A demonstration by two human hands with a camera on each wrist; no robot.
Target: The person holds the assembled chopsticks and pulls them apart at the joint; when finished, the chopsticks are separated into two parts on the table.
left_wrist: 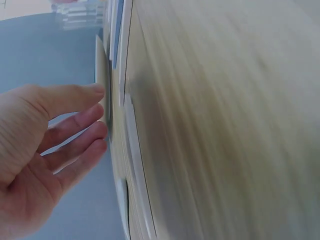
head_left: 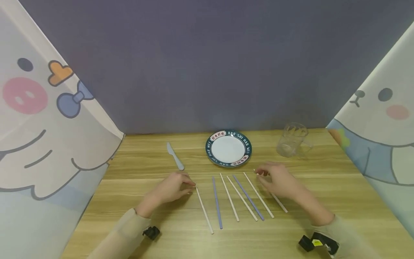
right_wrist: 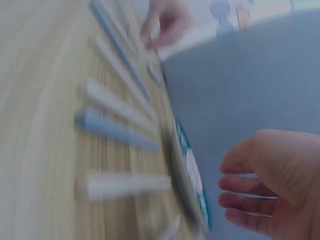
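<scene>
Several thin white and blue straws lie in a fanned row on the wooden table. My left hand (head_left: pixel 176 187) is at the far end of the leftmost white straw (head_left: pixel 204 210), fingertips close by it. In the left wrist view, the thumb and fingers are loosely bent with a gap between them. My right hand (head_left: pixel 278 180) hovers over the rightmost white straw (head_left: pixel 280 204) and hides its middle. The right wrist view is blurred, but shows relaxed fingers with nothing between them. Between the hands lie a left blue straw (head_left: pixel 217 203), another blue straw (head_left: pixel 248 198) and white ones.
Behind the straws sits a white plate (head_left: pixel 228 149) with a dark green lettered rim. A pale knife (head_left: pixel 175 157) lies to its left. To the right stands a clear glass mug (head_left: pixel 291 142). A grey panel (head_left: pixel 223 72) rises along the table's back edge, with cartoon-printed sheets at both sides.
</scene>
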